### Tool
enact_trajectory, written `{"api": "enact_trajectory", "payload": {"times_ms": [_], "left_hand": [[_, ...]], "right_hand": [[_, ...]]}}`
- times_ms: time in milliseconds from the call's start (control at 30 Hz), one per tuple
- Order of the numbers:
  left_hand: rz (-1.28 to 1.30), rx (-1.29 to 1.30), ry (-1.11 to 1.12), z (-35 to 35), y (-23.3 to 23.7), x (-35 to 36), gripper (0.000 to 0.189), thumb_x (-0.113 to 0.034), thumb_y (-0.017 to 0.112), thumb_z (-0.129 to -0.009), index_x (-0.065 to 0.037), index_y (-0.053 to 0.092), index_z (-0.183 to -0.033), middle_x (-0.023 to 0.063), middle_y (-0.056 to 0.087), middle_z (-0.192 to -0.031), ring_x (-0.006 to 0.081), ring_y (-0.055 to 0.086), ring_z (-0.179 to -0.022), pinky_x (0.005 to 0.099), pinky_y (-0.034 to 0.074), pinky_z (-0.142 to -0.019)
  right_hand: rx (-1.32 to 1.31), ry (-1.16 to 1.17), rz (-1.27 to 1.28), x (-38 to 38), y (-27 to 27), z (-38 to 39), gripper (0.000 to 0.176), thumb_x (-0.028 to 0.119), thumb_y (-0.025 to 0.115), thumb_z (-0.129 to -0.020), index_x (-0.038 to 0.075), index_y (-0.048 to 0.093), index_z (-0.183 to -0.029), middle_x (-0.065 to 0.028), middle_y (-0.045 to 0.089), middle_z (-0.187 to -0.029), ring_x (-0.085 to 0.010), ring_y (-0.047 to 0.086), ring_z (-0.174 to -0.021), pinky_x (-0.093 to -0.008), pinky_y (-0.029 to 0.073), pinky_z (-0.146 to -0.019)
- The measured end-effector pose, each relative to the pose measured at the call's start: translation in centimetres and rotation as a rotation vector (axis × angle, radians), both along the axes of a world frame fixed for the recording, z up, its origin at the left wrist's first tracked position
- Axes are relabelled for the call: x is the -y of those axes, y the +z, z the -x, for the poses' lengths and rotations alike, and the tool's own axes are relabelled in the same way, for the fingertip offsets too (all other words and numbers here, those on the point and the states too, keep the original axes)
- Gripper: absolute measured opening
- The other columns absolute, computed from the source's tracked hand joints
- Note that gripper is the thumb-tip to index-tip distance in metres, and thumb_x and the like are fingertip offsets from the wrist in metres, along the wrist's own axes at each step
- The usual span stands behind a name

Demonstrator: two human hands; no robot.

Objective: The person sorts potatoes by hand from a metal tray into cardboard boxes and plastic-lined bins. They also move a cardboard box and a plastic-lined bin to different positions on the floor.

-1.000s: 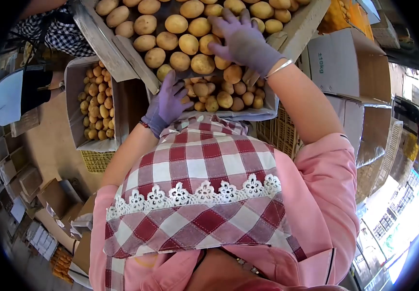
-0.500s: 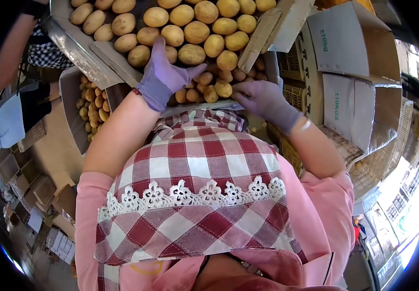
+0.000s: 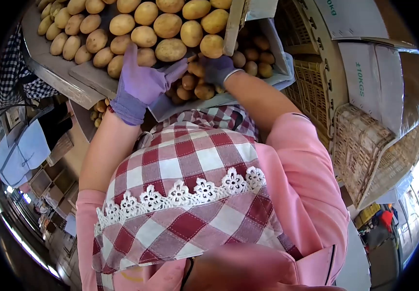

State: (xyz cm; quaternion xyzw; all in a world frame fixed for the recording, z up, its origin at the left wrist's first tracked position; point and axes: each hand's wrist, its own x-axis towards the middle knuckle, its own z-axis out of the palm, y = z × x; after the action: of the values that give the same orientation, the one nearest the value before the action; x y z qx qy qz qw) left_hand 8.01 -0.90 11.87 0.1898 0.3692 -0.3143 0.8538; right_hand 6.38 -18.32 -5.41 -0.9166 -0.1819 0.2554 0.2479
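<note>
My left hand, in a purple glove, lies at the front edge of a tray of oval yellow-brown fruits. Its fingers and thumb are spread apart, close to the fruits in the front row, with nothing visibly held. My right hand, also gloved, reaches into the shadow below the tray's edge, over a lined box of smaller, browner fruits. Several of these lie against or beside it. Its fingertips are dark and partly hidden, so I cannot see whether they grip one.
A cardboard flap stands at the tray's right corner. Yellow plastic crates and white cartons marked 10KGS stand on the right. Another box of fruits sits low on the left. A wicker-like basket is at the right.
My right hand has moved left and deeper, from the box's right rim to among the smaller fruits. My left hand stays spread by the tray edge. The view has shifted.
</note>
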Motion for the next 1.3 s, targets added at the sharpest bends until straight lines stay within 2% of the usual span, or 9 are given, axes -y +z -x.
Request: {"api": "enact_trajectory", "payload": {"times_ms": [100, 300, 467, 733, 833, 967, 1133, 1200, 1300], "left_hand": [[0.019, -0.001, 0.014, 0.3, -0.4, -0.4, 0.085, -0.046, 0.055, -0.086, -0.008, 0.003, -0.142, 0.0197, 0.027, -0.122, 0.0336, 0.036, -0.117, 0.0519, 0.035, -0.103], [0.027, 0.027, 0.028, 0.4, -0.6, -0.4, 0.104, -0.054, 0.06, -0.082, -0.002, -0.007, -0.142, 0.0301, 0.011, -0.144, 0.0485, 0.025, -0.131, 0.0572, 0.033, -0.103], [0.01, -0.03, 0.009, 0.1, 0.1, -0.3, 0.086, -0.054, 0.051, -0.087, -0.002, 0.005, -0.139, 0.0306, 0.022, -0.135, 0.047, 0.026, -0.131, 0.0539, 0.031, -0.106], [-0.153, 0.087, 0.003, 1.0, 1.2, 1.5, 0.088, -0.055, 0.053, -0.086, -0.01, 0.006, -0.144, 0.026, 0.016, -0.144, 0.047, 0.03, -0.128, 0.056, 0.034, -0.104], [-0.118, 0.05, 0.047, 0.9, -0.3, 1.5, 0.083, -0.051, 0.048, -0.089, -0.007, 0.005, -0.144, 0.0265, 0.02, -0.143, 0.0478, 0.036, -0.125, 0.056, 0.036, -0.102], [-0.239, 0.054, 0.072, 2.9, 0.0, 2.4, 0.061, -0.035, 0.049, -0.092, -0.006, 0.021, -0.137, 0.0258, 0.027, -0.139, 0.0442, 0.038, -0.123, 0.0561, 0.037, -0.101], [-0.192, 0.02, 0.105, 5.8, -3.5, 1.2, 0.026, -0.02, 0.049, -0.09, -0.006, 0.05, -0.112, 0.009, 0.051, -0.113, 0.028, 0.052, -0.105, 0.0518, 0.037, -0.099], [-0.698, 0.508, -0.36, 7.0, -4.8, -0.8, 0.02, -0.018, 0.052, -0.087, -0.006, 0.052, -0.103, 0.0068, 0.053, -0.105, 0.0256, 0.053, -0.103, 0.049, 0.041, -0.096], [-0.337, 0.337, -0.031, 7.3, -3.0, 0.1, 0.017, -0.012, 0.055, -0.083, -0.006, 0.054, -0.098, 0.0051, 0.055, -0.097, 0.022, 0.054, -0.093, 0.0401, 0.047, -0.079]], "right_hand": [[-0.097, -0.312, -0.333, 2.5, 0.6, -1.1, 0.033, 0.032, 0.056, -0.082, 0.01, 0.06, -0.106, -0.014, 0.063, -0.107, -0.0316, 0.059, -0.102, -0.0374, 0.048, -0.084], [-0.15, 0.5, 0.055, -0.4, 0.6, 2.5, 0.039, 0.029, 0.058, -0.079, 0.009, 0.055, -0.113, -0.0151, 0.066, -0.101, -0.0326, 0.063, -0.096, -0.0395, 0.051, -0.08], [-0.433, 0.322, -0.004, -2.3, 2.1, 1.7, 0.057, 0.037, 0.069, -0.071, 0.006, 0.052, -0.116, -0.019, 0.062, -0.109, -0.0346, 0.061, -0.1, -0.0411, 0.049, -0.083], [-1.275, -0.636, -1.424, 10.9, 16.8, 5.5, 0.047, 0.029, 0.06, -0.087, 0.004, 0.046, -0.125, -0.0097, 0.058, -0.105, -0.0181, 0.061, -0.087, -0.0259, 0.054, -0.065], [-0.694, -0.698, -1.12, 12.9, 23.5, 4.3, 0.04, 0.021, 0.067, -0.084, 0.005, 0.053, -0.118, -0.0067, 0.059, -0.105, -0.0141, 0.058, -0.093, -0.0279, 0.05, -0.081], [1.298, -0.224, -0.255, 19.4, 32.0, -2.9, 0.047, 0.007, 0.077, -0.07, 0.001, 0.058, -0.113, -0.0132, 0.061, -0.109, -0.0255, 0.061, -0.087, -0.0329, 0.05, -0.075], [1.42, -0.898, 0.128, 29.7, 29.0, -13.5, 0.066, 0.026, 0.075, -0.071, -0.004, 0.049, -0.124, -0.0254, 0.053, -0.118, -0.0396, 0.05, -0.112, -0.0437, 0.038, -0.1], [1.399, -0.315, -0.214, 19.9, 30.2, -13.9, 0.06, 0.019, 0.072, -0.075, -0.002, 0.049, -0.125, -0.0239, 0.055, -0.119, -0.0391, 0.051, -0.112, -0.0412, 0.039, -0.099], [0.992, -0.038, -0.255, 8.2, 24.4, -14.9, 0.058, 0.03, 0.068, -0.078, 0.003, 0.05, -0.125, -0.026, 0.053, -0.118, -0.0412, 0.049, -0.113, -0.0429, 0.042, -0.097]]}}
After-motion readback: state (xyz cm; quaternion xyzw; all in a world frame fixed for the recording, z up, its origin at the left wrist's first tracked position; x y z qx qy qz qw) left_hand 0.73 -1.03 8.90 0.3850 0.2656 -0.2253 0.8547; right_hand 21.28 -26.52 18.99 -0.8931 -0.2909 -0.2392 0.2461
